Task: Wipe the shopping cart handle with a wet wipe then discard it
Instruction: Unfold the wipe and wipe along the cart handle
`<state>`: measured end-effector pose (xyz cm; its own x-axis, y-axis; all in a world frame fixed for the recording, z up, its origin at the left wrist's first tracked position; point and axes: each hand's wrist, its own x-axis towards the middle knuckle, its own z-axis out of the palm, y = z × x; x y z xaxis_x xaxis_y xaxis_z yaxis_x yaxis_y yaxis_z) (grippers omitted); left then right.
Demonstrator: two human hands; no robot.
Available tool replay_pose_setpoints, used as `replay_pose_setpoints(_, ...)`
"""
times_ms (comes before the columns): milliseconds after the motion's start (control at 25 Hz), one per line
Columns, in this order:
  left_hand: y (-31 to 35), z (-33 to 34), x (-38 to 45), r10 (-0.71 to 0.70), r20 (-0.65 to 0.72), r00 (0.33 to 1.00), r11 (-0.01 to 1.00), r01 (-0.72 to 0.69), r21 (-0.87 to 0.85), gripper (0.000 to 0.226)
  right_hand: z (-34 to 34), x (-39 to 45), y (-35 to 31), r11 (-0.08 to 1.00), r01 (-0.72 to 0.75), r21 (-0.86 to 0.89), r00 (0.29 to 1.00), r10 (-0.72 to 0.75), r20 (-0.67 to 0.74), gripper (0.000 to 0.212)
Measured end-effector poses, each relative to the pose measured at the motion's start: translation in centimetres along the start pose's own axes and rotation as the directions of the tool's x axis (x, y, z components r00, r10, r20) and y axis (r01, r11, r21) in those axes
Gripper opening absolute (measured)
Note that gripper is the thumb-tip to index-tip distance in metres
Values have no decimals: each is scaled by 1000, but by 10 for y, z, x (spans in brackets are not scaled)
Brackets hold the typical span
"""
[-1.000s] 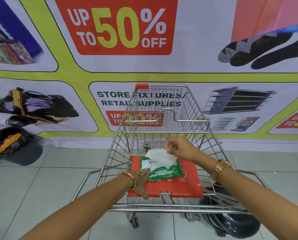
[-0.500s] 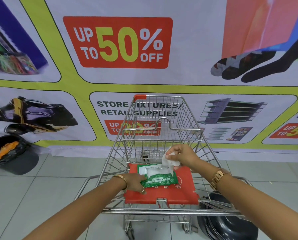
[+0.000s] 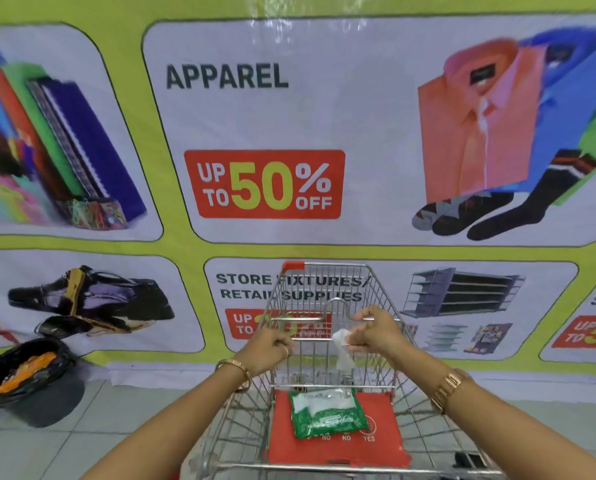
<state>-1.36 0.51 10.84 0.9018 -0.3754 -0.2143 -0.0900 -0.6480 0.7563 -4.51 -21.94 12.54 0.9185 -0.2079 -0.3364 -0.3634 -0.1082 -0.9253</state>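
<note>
Wet wipe [image 3: 342,344] dangles crumpled from right hand [image 3: 376,332] pinch, above cart basket. Left hand [image 3: 269,348] curled, empty. Risk: loose pinch drops wipe; bunched wipe cleans handle [image 3: 359,468] poorly.

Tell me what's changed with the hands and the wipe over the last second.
The right hand has pulled the wet wipe free of the green pack and lifted it; it now hangs from that hand's fingers above the cart. The left hand let go of the pack and rose too, now closed and empty. The view tilted upward. The pack is still on the red seat flap.
</note>
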Motion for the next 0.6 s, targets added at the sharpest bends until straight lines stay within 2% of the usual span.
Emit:
replay_pose_setpoints(120,16,-22,-4,36,-121,992,998,-42,-52,21,8,-6,-18,996,87,-22,993,-88,-74,30)
replay_pose_setpoints(200,27,-33,-8,21,-171,985,992,-42,-115,23,15,-10,-32,991,119,65,987,-111,-114,25)
replay_pose_setpoints(280,38,-41,-10,24,-209,978,981,-63,-181,15,23,-15,-48,982,145,118,984,-131,-121,24)
replay_pose_setpoints(440,58,-47,-19,43,-226,973,969,-96,-229,22,43,-25,-71,973,207,98,973,-195,-122,25)
replay_pose_setpoints(560,65,-50,-20,-38,-206,978,962,-21,-274,32,57,-33,-79,965,256,65,961,-246,-129,26)
replay_pose_setpoints(600,67,-51,-20,-82,-190,978,956,23,-294,28,61,-35,-81,961,269,66,958,-260,-118,26)
